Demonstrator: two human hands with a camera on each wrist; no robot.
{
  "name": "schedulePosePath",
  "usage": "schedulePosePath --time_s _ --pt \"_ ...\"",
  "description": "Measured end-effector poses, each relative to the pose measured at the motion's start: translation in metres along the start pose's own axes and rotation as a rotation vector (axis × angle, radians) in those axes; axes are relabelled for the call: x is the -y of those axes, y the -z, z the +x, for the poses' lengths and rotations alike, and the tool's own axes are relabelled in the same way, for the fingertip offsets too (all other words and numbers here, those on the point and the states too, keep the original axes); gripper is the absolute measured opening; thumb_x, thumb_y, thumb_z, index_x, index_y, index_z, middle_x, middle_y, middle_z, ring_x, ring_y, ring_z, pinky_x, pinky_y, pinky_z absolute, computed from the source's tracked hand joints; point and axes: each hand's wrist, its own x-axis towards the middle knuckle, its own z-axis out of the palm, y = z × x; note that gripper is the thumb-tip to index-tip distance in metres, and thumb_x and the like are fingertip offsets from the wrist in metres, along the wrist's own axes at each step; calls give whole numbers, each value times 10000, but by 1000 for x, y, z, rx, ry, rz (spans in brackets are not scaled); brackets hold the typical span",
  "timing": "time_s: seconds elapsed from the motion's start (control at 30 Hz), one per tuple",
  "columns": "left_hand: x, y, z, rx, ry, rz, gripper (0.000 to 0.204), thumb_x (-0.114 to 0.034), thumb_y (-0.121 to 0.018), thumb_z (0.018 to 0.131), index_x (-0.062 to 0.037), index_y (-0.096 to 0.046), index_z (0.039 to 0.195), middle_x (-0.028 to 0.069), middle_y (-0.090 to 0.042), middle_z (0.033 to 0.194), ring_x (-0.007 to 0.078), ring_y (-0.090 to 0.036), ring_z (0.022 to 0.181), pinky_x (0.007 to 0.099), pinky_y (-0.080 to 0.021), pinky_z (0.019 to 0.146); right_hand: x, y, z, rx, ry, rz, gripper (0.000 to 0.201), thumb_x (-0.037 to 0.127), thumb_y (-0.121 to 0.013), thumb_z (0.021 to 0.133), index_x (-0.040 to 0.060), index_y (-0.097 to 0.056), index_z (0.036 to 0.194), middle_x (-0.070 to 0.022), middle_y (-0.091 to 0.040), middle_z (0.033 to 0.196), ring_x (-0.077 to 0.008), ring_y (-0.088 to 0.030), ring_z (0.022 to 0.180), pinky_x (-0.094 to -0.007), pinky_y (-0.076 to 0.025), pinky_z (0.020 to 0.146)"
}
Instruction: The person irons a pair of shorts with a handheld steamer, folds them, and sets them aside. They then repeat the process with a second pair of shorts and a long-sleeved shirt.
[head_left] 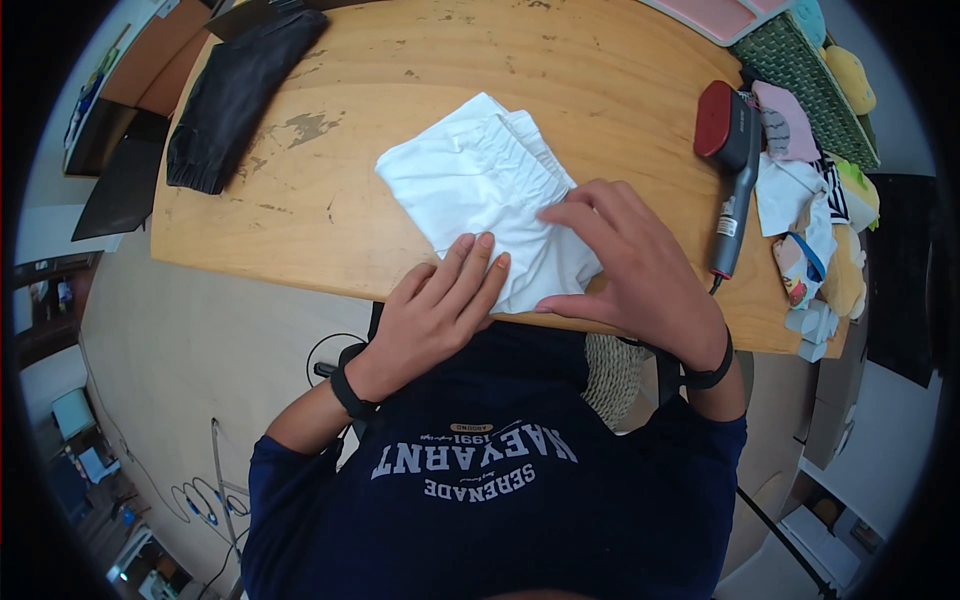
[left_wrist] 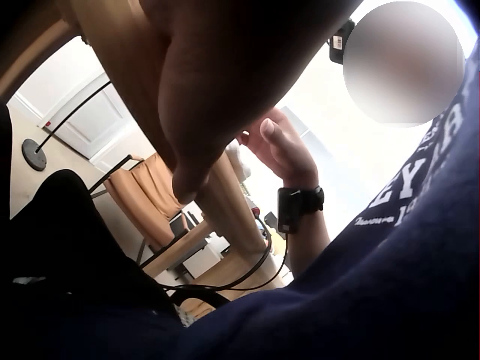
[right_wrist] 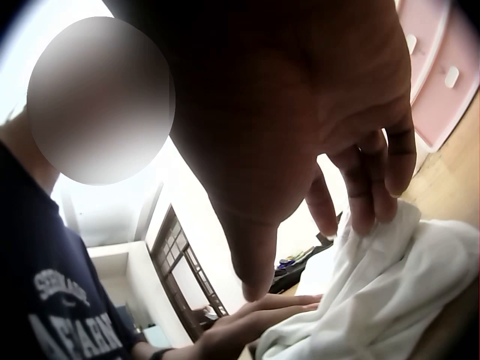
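Note:
A white garment (head_left: 470, 180) with a gathered elastic band lies folded at the table's front edge. My left hand (head_left: 440, 310) rests on its lower part, fingers extended and side by side. At the garment's right side is my right hand (head_left: 645, 265), thumb and fingers spread apart, fingertips touching the cloth. The right wrist view shows the right hand (right_wrist: 300, 120) over the bunched white cloth (right_wrist: 367, 292), fingertips at a raised fold. In the left wrist view the left hand (left_wrist: 225, 67) is dark and close, its fingertips hidden.
Dark folded trousers (head_left: 235, 100) lie at the table's left. A red and grey handheld appliance (head_left: 733, 150) with a cable is at the right, beside a pile of small clothes (head_left: 800, 200). Behind them are a green woven basket (head_left: 810, 85) and a pink tray (head_left: 710, 15).

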Motion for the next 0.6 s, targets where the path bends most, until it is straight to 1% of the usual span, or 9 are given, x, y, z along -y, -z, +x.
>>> schedulePosePath --time_s 0.07,0.1,0.17,0.27,0.4,0.47,0.5,0.57,0.6 --pt "-1 -3 -4 -25 10 -30 552 -339 -720 860 -66 -638 1333 139 -613 1386 254 -603 1263 328 -472 890 1 -2 -1 28 -63 -86 903 245 -937 576 132 -565 1391 -143 -519 1281 -340 -519 1181 -433 -460 984" --pt "-2 -4 -6 -53 16 -67 552 -328 -735 842 -64 -653 1320 139 -616 1392 256 -615 1252 332 -466 895 2 -4 -2 29 -51 -79 903 245 -937 576 132 -565 1391 -143 -519 1281 -340 -519 1181 -433 -460 984" --pt "-2 -9 -11 -84 22 -65 548 -320 -741 837 -60 -656 1313 131 -633 1368 252 -622 1238 331 -469 892 5 -8 -5 81 -66 -214 1065 199 -962 471 217 -537 1448 -163 -446 1380 -369 -460 1281 -474 -437 1034" --pt "-2 -11 -11 -129 16 -83 527 -301 -747 832 -54 -669 1291 119 -658 1328 243 -636 1206 332 -476 885 1 -15 -15 139 -33 -208 1001 177 -949 524 220 -538 1436 -168 -405 1396 -371 -418 1330 -476 -422 1059" --pt "1 -13 -16 -183 -22 -138 470 -287 -753 824 -51 -697 1227 108 -676 1287 236 -655 1163 325 -483 868 4 -29 -29 147 -87 -207 1047 146 -954 482 227 -538 1439 -196 -397 1406 -397 -416 1335 -476 -418 1071" --pt "2 -15 -21 -188 -58 -128 416 -264 -742 831 -58 -707 1190 105 -683 1272 236 -658 1157 318 -483 860 3 -32 -35 183 -95 -197 888 93 -880 620 226 -546 1432 -209 -404 1375 -399 -439 1303 -469 -425 1059" --pt "4 -15 -24 -193 -92 -116 362 -241 -731 837 -64 -716 1153 102 -690 1258 235 -661 1151 312 -483 852 3 -37 -40 177 -88 -190 888 93 -880 620 226 -546 1432 -209 -404 1375 -399 -439 1303 -469 -425 1059" --pt "10 -14 -28 -205 -124 -121 320 -210 -715 839 -72 -718 1128 98 -696 1245 234 -663 1150 305 -482 846 5 -47 -51 96 6 -311 717 36 -726 792 246 -542 1452 -186 -460 1289 -337 -514 1152 -420 -462 971" --pt "12 -14 -29 -227 -157 -137 280 -178 -699 842 -80 -721 1103 95 -701 1233 233 -664 1149 298 -480 839 8 -51 -55 94 10 -307 717 36 -726 792 246 -542 1452 -186 -460 1289 -337 -514 1152 -420 -462 971"
